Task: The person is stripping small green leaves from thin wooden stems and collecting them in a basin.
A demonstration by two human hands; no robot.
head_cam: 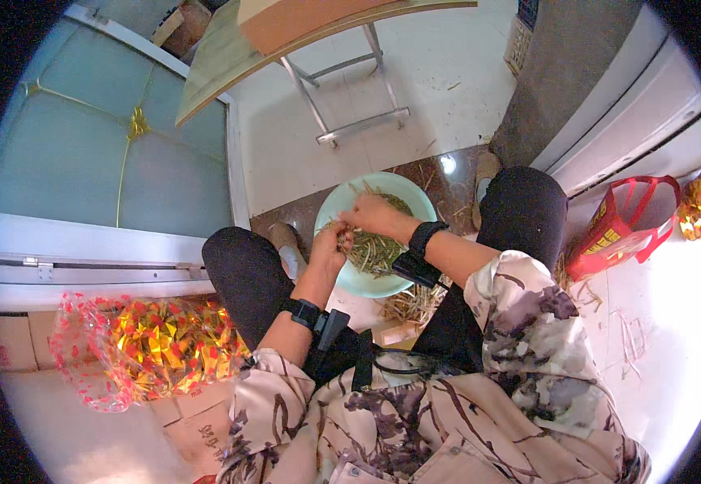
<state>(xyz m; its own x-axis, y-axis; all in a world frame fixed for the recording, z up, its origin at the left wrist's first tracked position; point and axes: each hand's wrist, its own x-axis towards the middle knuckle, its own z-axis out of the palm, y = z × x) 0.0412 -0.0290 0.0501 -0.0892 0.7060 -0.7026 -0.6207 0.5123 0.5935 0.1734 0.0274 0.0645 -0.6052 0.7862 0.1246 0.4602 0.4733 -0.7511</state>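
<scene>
A pale green plastic basin [421, 189] stands on the floor between my knees. Dry, slender pods [376, 253] lie in it over a mass of small green seeds or beans [396, 206]. My left hand [333, 241], at the basin's left side, has its fingers closed on a few dry pods. Over the basin, just right of it, is my right hand [367, 213], its fingers bent near the left fingertips; whether it holds a pod is hidden. Both wrists bear black straps with small devices.
Loose dry pods or husks [414, 304] lie below the basin. A red bag [613, 236] stands at the right. Gold and red foil decorations in clear plastic [172, 345] sit at the left near cardboard boxes [202, 432]. A metal-legged table [223, 66] stands ahead beside a glass-paned door [84, 151].
</scene>
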